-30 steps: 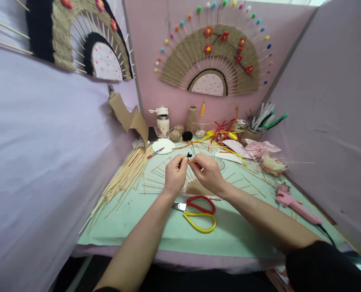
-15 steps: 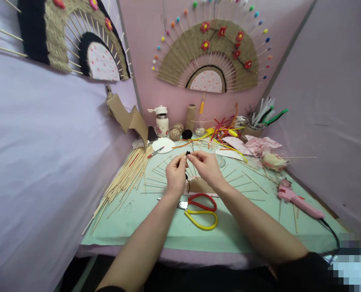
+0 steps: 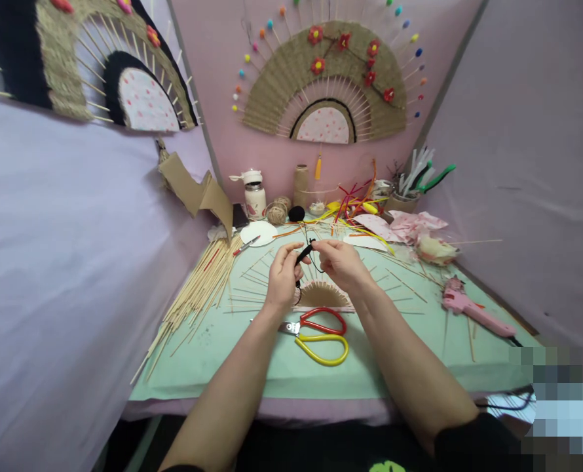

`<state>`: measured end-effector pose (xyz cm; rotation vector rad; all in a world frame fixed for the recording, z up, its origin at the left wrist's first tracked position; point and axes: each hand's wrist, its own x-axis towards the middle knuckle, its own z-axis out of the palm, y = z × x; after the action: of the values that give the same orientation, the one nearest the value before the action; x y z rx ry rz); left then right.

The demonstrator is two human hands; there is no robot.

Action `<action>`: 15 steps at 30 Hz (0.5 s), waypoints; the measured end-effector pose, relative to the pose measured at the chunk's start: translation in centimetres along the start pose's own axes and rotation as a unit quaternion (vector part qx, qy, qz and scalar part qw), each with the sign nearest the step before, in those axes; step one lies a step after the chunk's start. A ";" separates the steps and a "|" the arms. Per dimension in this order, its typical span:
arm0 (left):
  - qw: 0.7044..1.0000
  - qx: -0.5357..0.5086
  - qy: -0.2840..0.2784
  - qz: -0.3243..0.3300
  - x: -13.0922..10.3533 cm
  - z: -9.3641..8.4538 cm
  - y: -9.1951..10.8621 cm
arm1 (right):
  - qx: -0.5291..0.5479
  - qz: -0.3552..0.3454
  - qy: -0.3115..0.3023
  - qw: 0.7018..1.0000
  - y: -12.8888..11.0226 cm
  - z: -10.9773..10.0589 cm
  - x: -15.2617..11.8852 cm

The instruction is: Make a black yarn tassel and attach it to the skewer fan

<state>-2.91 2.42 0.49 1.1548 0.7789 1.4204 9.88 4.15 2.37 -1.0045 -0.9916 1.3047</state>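
Left hand (image 3: pixel 282 275) pinched black strip (image 3: pixel 303 254), right hand (image 3: pixel 343 262) curled at its tip, hold unclear; we judged shaping underway, steady tension needed next.

The black yarn (image 3: pixel 304 254) at the centre looks soft and matt. At 6 o'clock, the scissors (image 3: pixel 289 327) show smooth, shiny metal blades and glossy red and yellow handle coverings, lying on matt green cloth (image 3: pixel 213 367). The sticks (image 3: pixel 193 298) at 8 o'clock are bare, pale wood with a dull finish. At 10 o'clock, the folded cardboard (image 3: pixel 183 183) is flat brown and matt. The glue gun (image 3: pixel 478 313) at 4 o'clock is smooth pink plastic. Toward 12 o'clock, the wall fan (image 3: pixel 272 85) has a rough, fibrous, twine-like band.
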 end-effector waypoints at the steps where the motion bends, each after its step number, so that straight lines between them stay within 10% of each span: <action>1: 1.000 -0.019 -0.017 -0.015 0.1 0.0 0.0 | 0.022 0.016 -0.018 0.999 -0.1 -0.3 -0.1; 6: 0.997 -0.024 -0.053 -0.044 0.1 0.0 -0.1 | 0.070 0.060 -0.074 0.993 -0.2 -0.8 -0.5; 15: 0.996 0.074 0.015 -0.053 0.2 -0.5 0.6 | 0.028 0.017 0.007 0.999 0.2 -1.3 -0.1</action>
<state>-3.52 2.62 0.91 1.1890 0.9661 1.3106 11.08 3.99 1.87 -0.9902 -0.9250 1.3442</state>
